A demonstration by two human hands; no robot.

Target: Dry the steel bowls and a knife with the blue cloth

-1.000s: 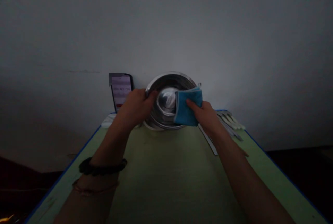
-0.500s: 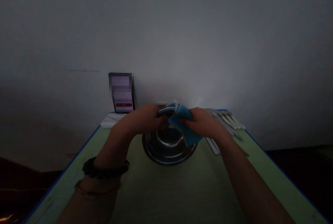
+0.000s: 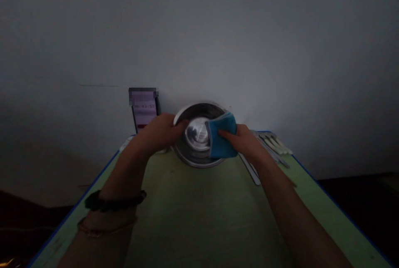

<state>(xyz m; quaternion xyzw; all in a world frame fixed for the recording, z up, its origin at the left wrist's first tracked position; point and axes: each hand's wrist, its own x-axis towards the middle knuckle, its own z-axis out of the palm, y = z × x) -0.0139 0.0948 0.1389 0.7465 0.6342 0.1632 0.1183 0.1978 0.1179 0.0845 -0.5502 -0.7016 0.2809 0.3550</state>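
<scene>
Metal bowl (image 3: 199, 133) tilted, held at the rim: slip risk

Left hand (image 3: 163, 133) grips the bowl's left rim, thumb inside, other fingers mostly hidden. Right hand (image 3: 245, 139) pinches a folded blue cloth (image 3: 222, 139) over the bowl's right side; can't tell if it also clamps the rim. Bowl is over the counter's (image 3: 193, 210) far end, near the wall (image 3: 199, 52), inside facing the person; base contact unclear. Main risk: smooth rim twists out of the left hand if the cloth pushes hard. Dropped bowl could knock the phone (image 3: 145, 112) just beside the left hand, or hit the cutlery (image 3: 282, 146) at right. Loose cloth folds could bunch.
</scene>
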